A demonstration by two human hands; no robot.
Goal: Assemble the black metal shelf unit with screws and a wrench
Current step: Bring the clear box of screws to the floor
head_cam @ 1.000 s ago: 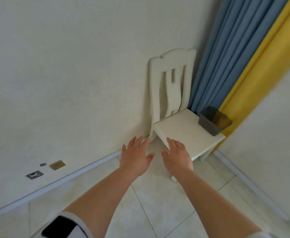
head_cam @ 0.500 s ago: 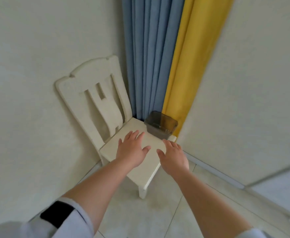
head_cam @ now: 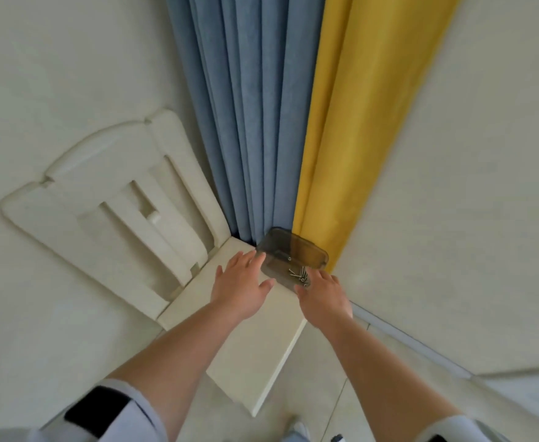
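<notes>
Forearms reach forward from pale sleeves (head_cam: 127, 413) with a black band, out over a cream chair (head_cam: 255, 355) that stands on a tiled floor (head_cam: 319, 406) in the corner of the room. Left hand (head_cam: 241, 287) is held flat above the seat, palm down, fingers straight and a little spread, fingertips at the near left edge of a tinted box; whether they touch it cannot be told. Right hand (head_cam: 324, 298) is likewise flat with fingers straight, holding nothing, its fingertips at the box's near right corner.

That box (head_cam: 290, 258) is a small, smoky, see-through plastic tray with rounded corners, sitting on the far corner of the seat. Inside it lie several small silver screws (head_cam: 300, 274), bunched loosely toward the near right end, with one lying apart toward the middle; the rest of its floor shows bare. Their heads and threads are too small to make out.

Behind the box hang a pleated blue curtain (head_cam: 245, 122) and, beside it on the right, a yellow curtain (head_cam: 363, 122), both reaching down behind the seat. Cream walls (head_cam: 54, 59) close in on either side, and the chair's slatted back leans against the left one.
</notes>
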